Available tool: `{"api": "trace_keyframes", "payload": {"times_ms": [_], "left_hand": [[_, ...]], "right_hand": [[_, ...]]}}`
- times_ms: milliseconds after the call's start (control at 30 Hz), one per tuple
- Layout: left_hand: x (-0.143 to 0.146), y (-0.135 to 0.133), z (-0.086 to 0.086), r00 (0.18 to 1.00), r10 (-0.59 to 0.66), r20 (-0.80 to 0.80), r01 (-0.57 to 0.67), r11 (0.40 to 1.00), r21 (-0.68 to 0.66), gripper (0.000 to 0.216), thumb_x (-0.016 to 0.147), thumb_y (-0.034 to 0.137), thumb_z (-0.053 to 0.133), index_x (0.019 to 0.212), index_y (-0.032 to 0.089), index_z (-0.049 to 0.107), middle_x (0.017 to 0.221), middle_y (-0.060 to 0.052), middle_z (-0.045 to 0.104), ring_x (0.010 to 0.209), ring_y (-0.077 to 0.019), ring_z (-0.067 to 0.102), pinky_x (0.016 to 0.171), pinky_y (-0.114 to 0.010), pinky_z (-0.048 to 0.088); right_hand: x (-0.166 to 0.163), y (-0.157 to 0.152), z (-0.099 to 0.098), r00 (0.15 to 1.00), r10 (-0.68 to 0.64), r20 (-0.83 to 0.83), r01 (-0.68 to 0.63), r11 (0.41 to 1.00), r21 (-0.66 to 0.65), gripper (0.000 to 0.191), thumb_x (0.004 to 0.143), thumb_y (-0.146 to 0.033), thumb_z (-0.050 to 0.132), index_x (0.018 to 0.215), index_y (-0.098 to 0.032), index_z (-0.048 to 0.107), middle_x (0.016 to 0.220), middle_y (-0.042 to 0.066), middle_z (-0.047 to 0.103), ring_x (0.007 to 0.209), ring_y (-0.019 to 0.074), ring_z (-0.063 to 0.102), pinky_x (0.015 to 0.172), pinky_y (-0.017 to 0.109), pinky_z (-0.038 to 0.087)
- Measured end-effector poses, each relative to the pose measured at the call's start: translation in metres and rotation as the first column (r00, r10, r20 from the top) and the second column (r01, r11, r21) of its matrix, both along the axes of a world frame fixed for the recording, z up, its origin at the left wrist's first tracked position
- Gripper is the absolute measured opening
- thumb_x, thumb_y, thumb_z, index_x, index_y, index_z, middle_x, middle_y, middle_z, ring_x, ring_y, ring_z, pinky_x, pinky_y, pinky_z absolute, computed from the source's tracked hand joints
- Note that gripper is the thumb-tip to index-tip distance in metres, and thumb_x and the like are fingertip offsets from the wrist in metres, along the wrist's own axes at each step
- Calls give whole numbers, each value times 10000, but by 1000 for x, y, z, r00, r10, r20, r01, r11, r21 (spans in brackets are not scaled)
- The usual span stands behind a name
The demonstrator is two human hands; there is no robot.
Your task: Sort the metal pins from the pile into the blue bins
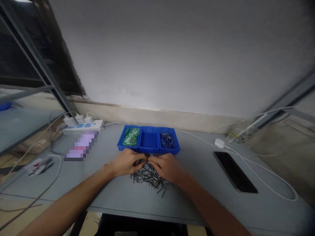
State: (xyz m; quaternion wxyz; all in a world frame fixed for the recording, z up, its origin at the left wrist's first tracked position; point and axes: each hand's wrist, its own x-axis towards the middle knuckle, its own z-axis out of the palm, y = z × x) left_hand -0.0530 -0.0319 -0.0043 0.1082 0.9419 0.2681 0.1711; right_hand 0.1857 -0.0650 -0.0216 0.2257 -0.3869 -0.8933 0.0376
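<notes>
A loose pile of thin dark metal pins point(149, 179) lies on the grey table in front of me. Over the far side of the pile, my left hand point(126, 163) and my right hand point(167, 166) meet with their fingertips almost touching. Both hands are closed in a pinch; whatever sits between the fingers is too small and too hidden to name. Just beyond them stand three joined blue bins point(149, 149). The left bin holds small green and whitish pieces point(131, 137), the middle one shows its bare floor, and the right one has some metal pins point(166, 140) in it.
A black phone point(235, 172) lies to the right, near a white earbud case point(219, 143) and a looping white cable point(268, 168). On the left are a power strip point(83, 127) with plugs, a blurred-out phone-like device point(82, 146) and crumpled wrappers point(39, 166). A wall rises behind the table.
</notes>
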Motion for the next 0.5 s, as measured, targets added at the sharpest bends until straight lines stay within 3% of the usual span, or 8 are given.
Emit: {"api": "trace_keyframes", "payload": {"times_ms": [233, 500], "left_hand": [[1, -1, -1, 977, -52, 209, 62, 997, -42, 139, 1005, 219, 561, 987, 181, 694, 862, -26, 703, 746, -126, 649, 701, -231, 490], [3, -2, 1, 959, 9, 284, 9, 998, -60, 96, 979, 220, 612, 987, 190, 704, 859, -7, 751, 743, -123, 689, 711, -228, 525]], "right_hand": [[-4, 1, -7, 998, -58, -23, 59, 997, 48, 105, 1021, -235, 611, 1012, -207, 713, 824, 19, 766, 699, 155, 693, 635, 265, 367], [-2, 0, -7, 994, 16, -112, -8, 997, 76, 237, 1087, -241, 487, 1032, -215, 716, 864, 8, 765, 745, 139, 696, 679, 258, 413]]}}
